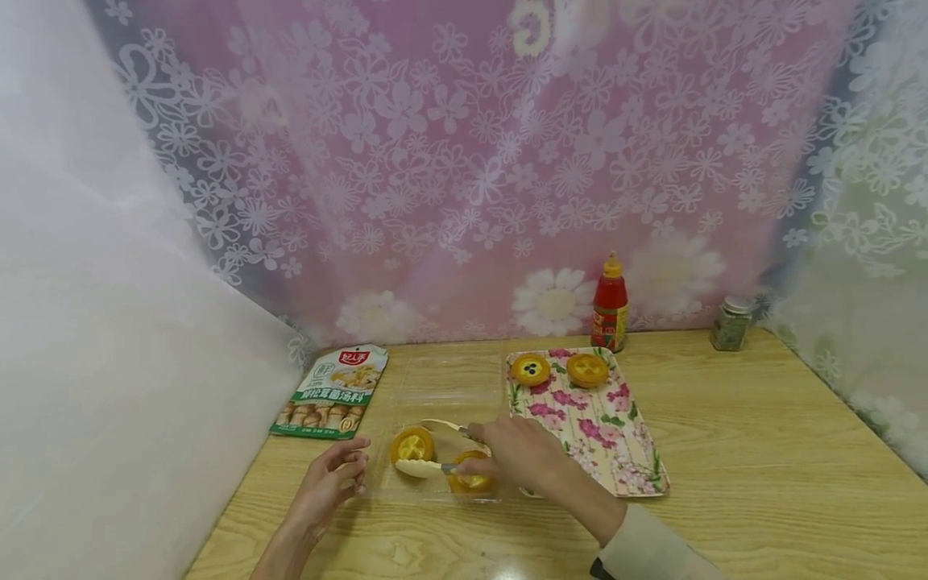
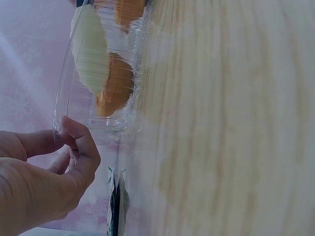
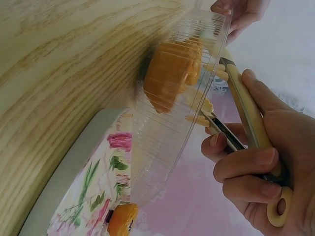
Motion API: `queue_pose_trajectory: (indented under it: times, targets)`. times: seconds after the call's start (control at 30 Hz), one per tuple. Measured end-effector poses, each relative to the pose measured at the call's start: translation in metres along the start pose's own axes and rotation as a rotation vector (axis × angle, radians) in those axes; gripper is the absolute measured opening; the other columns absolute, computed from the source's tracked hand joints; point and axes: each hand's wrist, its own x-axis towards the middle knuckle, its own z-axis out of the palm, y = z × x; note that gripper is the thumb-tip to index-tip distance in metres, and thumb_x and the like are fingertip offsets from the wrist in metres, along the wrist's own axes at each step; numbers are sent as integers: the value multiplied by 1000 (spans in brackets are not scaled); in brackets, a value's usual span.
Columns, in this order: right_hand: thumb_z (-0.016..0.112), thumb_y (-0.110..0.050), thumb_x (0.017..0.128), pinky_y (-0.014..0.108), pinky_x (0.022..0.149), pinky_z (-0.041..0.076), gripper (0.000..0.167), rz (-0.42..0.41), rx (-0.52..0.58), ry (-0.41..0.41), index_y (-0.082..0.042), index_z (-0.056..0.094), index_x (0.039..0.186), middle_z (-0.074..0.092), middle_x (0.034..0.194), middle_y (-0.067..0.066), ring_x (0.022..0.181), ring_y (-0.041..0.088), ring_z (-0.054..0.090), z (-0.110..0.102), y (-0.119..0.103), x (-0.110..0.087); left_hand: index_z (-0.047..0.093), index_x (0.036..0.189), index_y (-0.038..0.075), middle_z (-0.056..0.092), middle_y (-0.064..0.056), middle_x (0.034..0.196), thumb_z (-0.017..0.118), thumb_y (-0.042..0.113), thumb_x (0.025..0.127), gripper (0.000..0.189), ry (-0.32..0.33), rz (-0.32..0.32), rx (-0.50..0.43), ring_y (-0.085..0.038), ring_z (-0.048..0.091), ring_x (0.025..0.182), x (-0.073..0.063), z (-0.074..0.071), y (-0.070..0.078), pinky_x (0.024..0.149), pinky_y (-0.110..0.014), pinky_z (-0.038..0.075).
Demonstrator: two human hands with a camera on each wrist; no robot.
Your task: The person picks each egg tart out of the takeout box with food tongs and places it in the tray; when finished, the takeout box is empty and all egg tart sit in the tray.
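A clear plastic container [image 2: 129, 110] sits on the wooden table with its lid folded back behind it. My left hand [image 1: 326, 487] pinches the container's left rim between thumb and finger. In my right hand [image 1: 518, 451] I grip tongs [image 3: 248, 105] with cream-coloured heads. The tongs' jaws are spread, one on each side of the left egg tart [image 1: 412, 439] in the container; whether they touch it, I cannot tell. A second egg tart [image 1: 473, 483] lies to the right in the container, partly covered by my right hand and the tongs.
Right of the container lies a flowered tray [image 1: 602, 423] bearing a tart with dark berries [image 1: 531, 370] and a plain tart [image 1: 588, 370]. Behind it stand a red sauce bottle [image 1: 610, 306] and a small jar [image 1: 732, 324]. A green-and-white food packet [image 1: 329, 392] lies at the left.
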Motion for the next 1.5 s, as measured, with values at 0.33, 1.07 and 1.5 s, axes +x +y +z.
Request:
queue_pose_trajectory:
  times: [0.33, 1.07, 1.5]
  targets:
    - [75, -57, 90, 22, 44, 27, 63, -2, -26, 1, -12, 72, 134, 40, 53, -9, 47, 5, 26, -4, -8, 2, 54, 145, -2, 57, -9, 110, 59, 4, 105, 40, -6, -9, 4, -15, 52, 78, 1, 0, -1, 66, -29, 54]
    - [73, -51, 95, 24, 47, 37, 48, 31, 77, -24, -8, 78, 116, 69, 79, -3, 52, 5, 43, 8, -8, 6, 51, 148, -3, 56, -11, 116, 59, 6, 106, 43, -20, -18, 17, -16, 53, 81, 1, 0, -4, 69, -31, 55]
    - [67, -53, 98, 25, 54, 45, 63, 80, 279, -84, -8, 65, 142, 77, 104, 10, 43, 5, 37, -5, 3, 1, 53, 145, -3, 57, -10, 112, 57, 4, 106, 40, -3, 9, 23, -16, 52, 80, 0, 0, -1, 68, -32, 55]
